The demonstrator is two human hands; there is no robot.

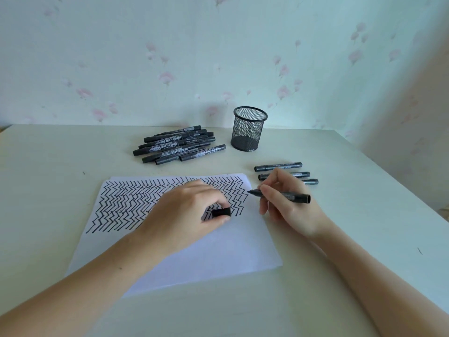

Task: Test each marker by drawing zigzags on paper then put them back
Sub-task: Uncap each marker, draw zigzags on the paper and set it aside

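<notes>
A white sheet of paper (218, 249) lies on the table, its upper half filled with black zigzag lines (126, 203). My left hand (187, 215) rests on the paper and pinches a black marker cap (221, 212). My right hand (284, 200) grips an uncapped black marker (291, 196) just past the paper's right edge, tip pointing left at the sheet's upper right. A pile of several capped black markers (177, 147) lies behind the paper. Three more capped markers (279, 167) lie in a row behind my right hand.
A black mesh pen cup (249, 128) stands upright at the back, between the pile and the row of markers. The pale table (364, 215) meets a flowered wall behind; its right edge runs diagonally at far right.
</notes>
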